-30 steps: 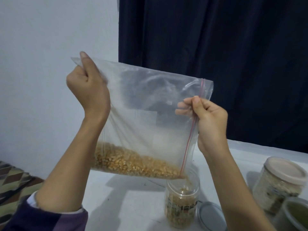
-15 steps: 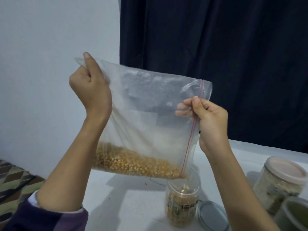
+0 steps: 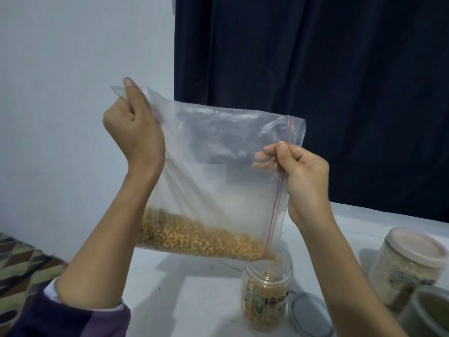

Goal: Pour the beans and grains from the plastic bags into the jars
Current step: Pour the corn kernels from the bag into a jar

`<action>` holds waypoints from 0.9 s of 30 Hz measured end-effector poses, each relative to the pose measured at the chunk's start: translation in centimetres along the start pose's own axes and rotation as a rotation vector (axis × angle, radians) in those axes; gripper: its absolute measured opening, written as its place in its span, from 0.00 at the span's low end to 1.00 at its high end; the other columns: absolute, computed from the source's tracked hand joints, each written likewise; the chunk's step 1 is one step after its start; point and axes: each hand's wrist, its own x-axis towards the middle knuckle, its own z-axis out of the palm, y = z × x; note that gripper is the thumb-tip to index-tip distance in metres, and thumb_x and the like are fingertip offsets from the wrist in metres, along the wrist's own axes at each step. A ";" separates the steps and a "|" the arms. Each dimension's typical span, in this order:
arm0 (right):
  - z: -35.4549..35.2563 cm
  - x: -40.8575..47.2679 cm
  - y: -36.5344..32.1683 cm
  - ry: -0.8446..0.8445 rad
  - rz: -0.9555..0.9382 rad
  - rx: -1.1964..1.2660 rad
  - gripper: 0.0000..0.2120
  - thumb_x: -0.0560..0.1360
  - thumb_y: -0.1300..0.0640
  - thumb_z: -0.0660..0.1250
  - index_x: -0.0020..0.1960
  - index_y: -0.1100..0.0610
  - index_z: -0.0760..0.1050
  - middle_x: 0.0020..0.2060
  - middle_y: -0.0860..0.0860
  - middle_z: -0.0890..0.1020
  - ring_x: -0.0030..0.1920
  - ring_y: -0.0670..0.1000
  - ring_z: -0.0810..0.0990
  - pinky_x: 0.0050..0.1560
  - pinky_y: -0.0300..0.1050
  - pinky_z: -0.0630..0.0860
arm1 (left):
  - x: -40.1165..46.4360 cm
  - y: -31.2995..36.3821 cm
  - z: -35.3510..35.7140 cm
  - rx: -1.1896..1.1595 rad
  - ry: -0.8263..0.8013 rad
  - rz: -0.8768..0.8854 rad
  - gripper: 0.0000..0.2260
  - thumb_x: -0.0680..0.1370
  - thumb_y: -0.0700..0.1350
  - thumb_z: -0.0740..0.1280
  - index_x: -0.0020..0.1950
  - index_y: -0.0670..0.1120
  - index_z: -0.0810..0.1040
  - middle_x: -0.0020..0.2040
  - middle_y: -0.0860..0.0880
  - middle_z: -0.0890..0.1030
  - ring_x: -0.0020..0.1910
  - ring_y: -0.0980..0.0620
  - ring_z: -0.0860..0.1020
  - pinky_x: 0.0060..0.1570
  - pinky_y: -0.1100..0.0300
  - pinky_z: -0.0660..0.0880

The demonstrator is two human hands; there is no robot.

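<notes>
Since the earlier frames the plastic bag point(image 3: 213, 171) has tilted a little more, so its low right corner now sits right at the mouth of the open jar point(image 3: 266, 297) and the yellow grains point(image 3: 194, 235) have slid further toward that corner. The left hand point(image 3: 133, 139) has its grip closed on the upper left corner of the bag, thumb pressed up over the film, and the right hand point(image 3: 303, 173) pinches the bag at the red zip line point(image 3: 279, 186), thumb in front and fingers behind. The bag hangs in the air between both hands, above the white worktop point(image 3: 194, 300), with the jar standing under it near the right. I judge that the film is thin, soft and slippery and has no stiffness of its own, so all the weight is in the grains at the bottom; holding it at the two upper points, with the zip edge guided by the pinch, seems the best way to steer the flow. The jar looks light and could tip if the bag drags on its rim. Whether grains are falling at this instant is hard to make out, because the corner is blurred. A grey lid point(image 3: 309, 314), a closed jar point(image 3: 408, 263) and another container at the right edge are partly cut off.
</notes>
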 end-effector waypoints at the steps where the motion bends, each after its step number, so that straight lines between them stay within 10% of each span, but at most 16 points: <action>1: 0.1 0.0 0.1 -0.014 0.004 -0.014 0.12 0.80 0.62 0.61 0.42 0.61 0.80 0.34 0.52 0.85 0.35 0.51 0.85 0.51 0.42 0.79 | 0.0 0.0 0.0 0.004 0.000 -0.004 0.24 0.82 0.45 0.56 0.27 0.49 0.54 0.17 0.58 0.58 0.20 0.59 0.57 0.25 0.68 0.54; 27: -0.3 0.0 0.5 0.026 -0.003 0.015 0.11 0.80 0.62 0.61 0.42 0.61 0.79 0.34 0.51 0.85 0.35 0.51 0.85 0.51 0.42 0.79 | -0.1 -0.2 0.1 -0.022 0.007 0.011 0.24 0.82 0.44 0.56 0.27 0.49 0.54 0.17 0.58 0.59 0.19 0.60 0.58 0.26 0.70 0.55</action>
